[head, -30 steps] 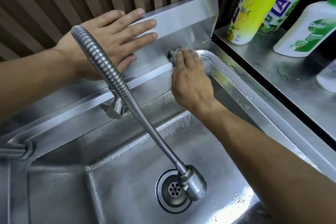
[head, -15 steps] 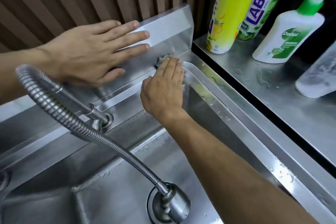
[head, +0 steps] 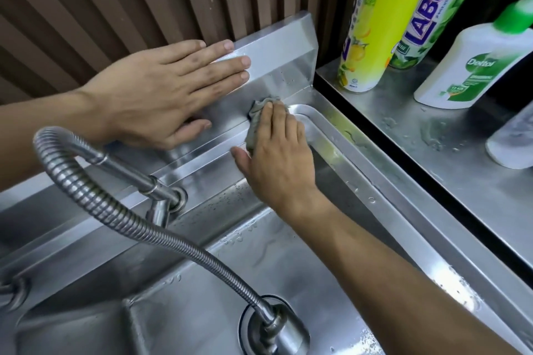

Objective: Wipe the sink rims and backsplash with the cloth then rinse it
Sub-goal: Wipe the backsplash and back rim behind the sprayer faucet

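In the head view, the left hand [head: 161, 95] lies flat with straight fingers spread against the upright stainless-steel backsplash [head: 277, 46], its fingertips reaching the sloped top edge and its thumb resting lower on the steel face; it holds nothing. Just to the right of that thumb and slightly below it, the right hand [head: 278, 150] presses a crumpled grey-green cloth [head: 256, 115] down onto the back rim of the stainless-steel sink [head: 383, 187], near the far right corner where the rim meets the foot of the backsplash. The right hand's fingers are laid nearly straight over the cloth, which shows only beyond the fingertips and along the thumb side, so I cannot tell whether any of it is gripped underneath. Below the left hand, a ribbed flexible steel tap hose [head: 95, 196] arches from its fitting on the sink's back wall down to a round spray head [head: 281, 334] over the drain, close under the right forearm. Water droplets dot the basin wall beneath the right wrist. To the right of the right hand, across a dark gap, a wet steel table [head: 461, 176] carries a tall yellow lemon-printed spray can [head: 372, 23], a green-and-white can lettered LABOUR [head: 429, 14], a white Dettol bottle with a green cap [head: 473, 63] and a frosted clear bottle [head: 516, 138] at the frame's edge.
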The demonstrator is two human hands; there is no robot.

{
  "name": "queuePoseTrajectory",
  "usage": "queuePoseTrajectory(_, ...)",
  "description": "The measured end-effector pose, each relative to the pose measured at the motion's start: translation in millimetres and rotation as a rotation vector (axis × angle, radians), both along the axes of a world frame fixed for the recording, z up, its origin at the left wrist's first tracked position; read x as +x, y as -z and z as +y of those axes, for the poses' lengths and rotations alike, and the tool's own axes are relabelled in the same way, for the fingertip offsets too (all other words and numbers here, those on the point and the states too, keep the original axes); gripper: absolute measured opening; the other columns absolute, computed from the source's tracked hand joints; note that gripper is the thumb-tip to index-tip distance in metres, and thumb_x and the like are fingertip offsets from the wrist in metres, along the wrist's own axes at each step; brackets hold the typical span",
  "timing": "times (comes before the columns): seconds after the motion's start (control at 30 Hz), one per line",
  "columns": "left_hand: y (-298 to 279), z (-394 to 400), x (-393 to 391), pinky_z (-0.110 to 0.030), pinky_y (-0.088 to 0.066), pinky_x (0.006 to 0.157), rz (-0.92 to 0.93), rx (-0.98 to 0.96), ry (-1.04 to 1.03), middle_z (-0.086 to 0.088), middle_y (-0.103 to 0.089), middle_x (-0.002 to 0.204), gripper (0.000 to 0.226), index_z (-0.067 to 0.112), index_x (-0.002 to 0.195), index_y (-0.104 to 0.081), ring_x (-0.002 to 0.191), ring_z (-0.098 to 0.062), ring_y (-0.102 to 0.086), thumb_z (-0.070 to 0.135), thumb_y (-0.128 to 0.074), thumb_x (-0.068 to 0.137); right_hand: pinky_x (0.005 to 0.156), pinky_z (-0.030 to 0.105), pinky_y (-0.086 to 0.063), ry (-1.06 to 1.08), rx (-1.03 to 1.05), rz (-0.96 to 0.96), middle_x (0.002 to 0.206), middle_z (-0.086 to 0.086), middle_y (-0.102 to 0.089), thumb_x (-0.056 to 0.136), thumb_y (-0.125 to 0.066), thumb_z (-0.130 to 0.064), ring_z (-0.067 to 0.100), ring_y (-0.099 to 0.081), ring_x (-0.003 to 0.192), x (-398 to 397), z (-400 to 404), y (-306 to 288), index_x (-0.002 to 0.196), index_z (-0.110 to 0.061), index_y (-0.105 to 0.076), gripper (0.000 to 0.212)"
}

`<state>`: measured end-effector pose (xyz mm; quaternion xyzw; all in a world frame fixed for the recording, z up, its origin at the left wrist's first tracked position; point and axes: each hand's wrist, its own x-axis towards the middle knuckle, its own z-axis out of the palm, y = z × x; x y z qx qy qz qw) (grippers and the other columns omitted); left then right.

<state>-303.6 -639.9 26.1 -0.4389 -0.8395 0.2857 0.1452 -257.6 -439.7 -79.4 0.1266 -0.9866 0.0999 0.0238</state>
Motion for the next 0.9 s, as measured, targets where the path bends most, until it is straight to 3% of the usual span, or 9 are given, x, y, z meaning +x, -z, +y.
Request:
queuePoseTrajectory(0.13,0.2,-1.3,1.1,-0.05,-0.016,0.129,0.014,-0.004,-0.003,-0.016,-0.006,0.173,0.079,0.004,0.165,-0.008,0.16,-0.034,-0.004,0.047,-0.028,0.101,0.13,0.049,-0.007,-0.023,0.071,-0.11,0.168,0.031,0.006,0.11,-0.018,-0.048,0.043,0.001,0.158,-2.0,-0.3,-6.8,0.159,0.008,0.007,0.079)
queuePoseTrajectory(0.37,-0.3,-0.3,2.5,-0.05,-0.014,0.129,0.015,-0.011,-0.02,-0.015,-0.007,0.173,0.08,0.006,0.165,-0.008,0.16,-0.034,-0.004,0.047,-0.03,0.1,0.129,0.05,-0.016,0.111,0.043,-0.08,0.166,0.036,-0.005,0.112,-0.017,-0.044,0.046,-0.01,0.157,-15.0,1.2,-1.4,0.158,0.011,-0.001,0.074)
queuePoseTrajectory(0.5,-1.8,2.4,5.0,-0.048,-0.012,0.13,0.01,0.005,-0.035,-0.013,-0.008,0.173,0.081,0.007,0.165,-0.01,0.161,-0.032,-0.005,0.048,-0.033,0.098,0.113,0.043,-0.039,0.103,-0.218,-0.105,0.156,0.027,-0.042,0.113,-0.026,-0.04,0.039,-0.043,0.145,-23.4,15.9,-18.8,0.151,0.003,-0.037,0.059)
queuePoseTrajectory(0.6,-2.7,3.1,5.4,-0.049,-0.015,0.129,0.005,0.017,-0.038,-0.013,-0.009,0.173,0.082,0.007,0.165,-0.012,0.16,-0.032,-0.006,0.048,-0.035,0.098,0.079,0.036,-0.043,0.095,-0.698,-0.146,0.112,0.008,-0.072,0.11,-0.033,-0.047,0.027,-0.063,0.101,-21.0,34.6,-28.5,0.121,-0.019,-0.062,0.041)
queuePoseTrajectory(0.67,-2.7,3.1,5.4,-0.049,-0.016,0.129,0.009,0.011,-0.04,-0.013,-0.008,0.173,0.082,0.007,0.165,-0.011,0.16,-0.032,-0.006,0.048,-0.035,0.098,0.1,0.039,-0.043,0.084,-0.721,-0.141,0.131,0.01,-0.064,0.11,-0.032,-0.049,0.029,-0.054,0.129,-12.6,41.3,-19.1,0.132,-0.023,-0.057,0.042)
queuePoseTrajectory(0.7,-2.8,3.1,5.3,-0.049,-0.016,0.129,0.008,0.01,-0.041,-0.013,-0.008,0.173,0.082,0.007,0.165,-0.011,0.16,-0.032,-0.006,0.047,-0.035,0.098,0.118,0.046,-0.032,0.109,-0.607,-0.079,0.152,0.014,-0.05,0.11,-0.033,-0.045,0.035,-0.033,0.149,-9.2,42.8,-11.4,0.146,-0.021,-0.048,0.046)
queuePoseTrajectory(0.77,-2.9,3.4,5.8,-0.049,-0.016,0.129,0.008,0.014,-0.042,-0.013,-0.009,0.173,0.082,0.008,0.165,-0.01,0.16,-0.032,-0.007,0.047,-0.034,0.098,0.129,0.052,-0.009,0.177,-0.41,0.134,0.167,0.018,-0.028,0.107,-0.044,-0.023,0.041,-0.007,0.158,-7.5,46.9,-5.3,0.157,-0.017,-0.035,0.052)
queuePoseTrajectory(0.83,-2.9,3.6,6.0,-0.049,-0.016,0.129,0.013,0.011,-0.047,-0.012,-0.008,0.173,0.082,0.008,0.165,-0.009,0.16,-0.031,-0.006,0.048,-0.034,0.098,0.128,0.049,-0.012,0.061,-0.339,0.284,0.16,0.012,-0.042,0.094,-0.056,-0.003,0.043,-0.019,0.155,-13.4,52.1,-7.1,0.15,-0.016,-0.046,0.059)
queuePoseTrajectory(0.9,-2.9,4.5,5.8,-0.049,-0.015,0.129,0.01,0.002,-0.049,-0.012,-0.007,0.173,0.083,0.008,0.165,-0.009,0.161,-0.031,-0.005,0.048,-0.034,0.097,0.12,0.043,-0.031,-0.062,-0.311,0.24,0.149,0.003,-0.057,0.095,-0.055,-0.009,0.038,-0.041,0.145,-17.2,53.7,-4.5,0.144,-0.018,-0.053,0.05)
